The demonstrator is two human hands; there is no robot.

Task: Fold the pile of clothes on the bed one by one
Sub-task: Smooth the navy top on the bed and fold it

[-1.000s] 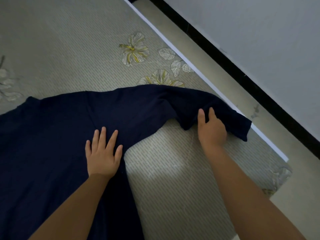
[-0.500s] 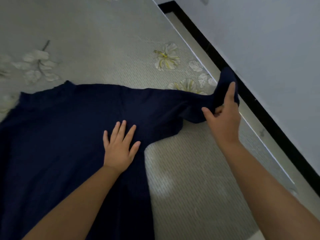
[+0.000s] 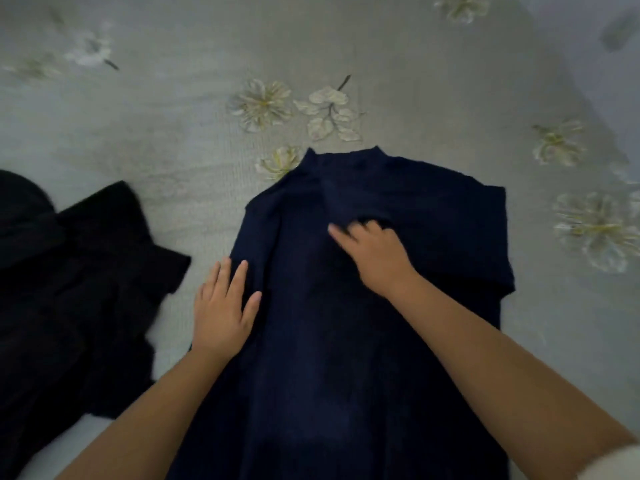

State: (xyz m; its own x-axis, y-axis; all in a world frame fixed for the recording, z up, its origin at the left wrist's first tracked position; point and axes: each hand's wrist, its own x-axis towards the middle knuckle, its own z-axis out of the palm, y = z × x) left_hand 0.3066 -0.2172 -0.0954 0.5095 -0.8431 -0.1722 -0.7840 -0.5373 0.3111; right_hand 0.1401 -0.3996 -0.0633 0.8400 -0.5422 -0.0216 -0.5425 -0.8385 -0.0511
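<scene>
- Grey bed (image 3: 156, 140) with printed pale flowers, spread under both hands.
- One navy garment (image 3: 346, 341), flat under both hands, collar pointing away, long axis running toward the body.
- One black clothes heap (image 3: 69, 289) left of left hand.
- Left hand (image 3: 221, 310) flat, fingers straight, on the garment's left edge.
- Right hand (image 3: 374, 254) pinching a folded sleeve end at the chest.

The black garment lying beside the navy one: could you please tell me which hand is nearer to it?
Left. The left hand rests on the navy garment's left edge, nearest the black garment; the right hand is at its middle, farther away.
</scene>
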